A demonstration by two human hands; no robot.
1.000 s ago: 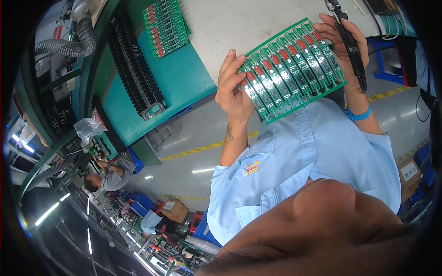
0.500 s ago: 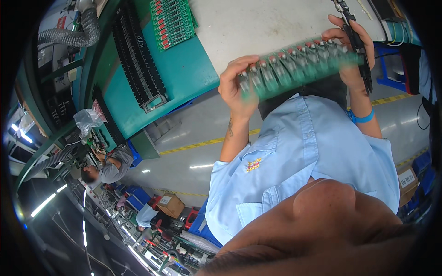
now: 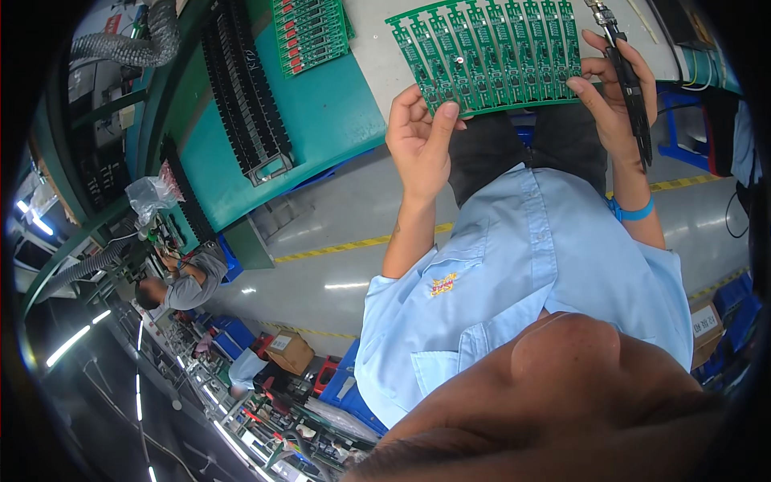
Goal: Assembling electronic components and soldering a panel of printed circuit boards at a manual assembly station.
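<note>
A green circuit board panel (image 3: 490, 60), made of several narrow strips side by side, is held up over the front of the bench. My left hand (image 3: 422, 140) grips its near left corner, thumb on the face turned to me. My right hand (image 3: 614, 104) pinches the near right corner between thumb and fingers. That hand also keeps a slim black-handled tool (image 3: 630, 88) with a metal end against it, the metal pointing away; its exact kind is unclear. Small dark parts dot the panel's visible face; the other face is hidden.
More circuit board panels (image 3: 309, 36) with red parts lie stacked on the green mat (image 3: 325, 104). Beside them stands a long black slotted rack (image 3: 245, 88). A grey flexible duct (image 3: 165, 32) hangs at far left. Another person (image 3: 193, 285) sits farther along the bench.
The panel has turned over from its side with red and metallic parts to its flatter side, and has tilted up away from me. My left thumb now lies on its face.
</note>
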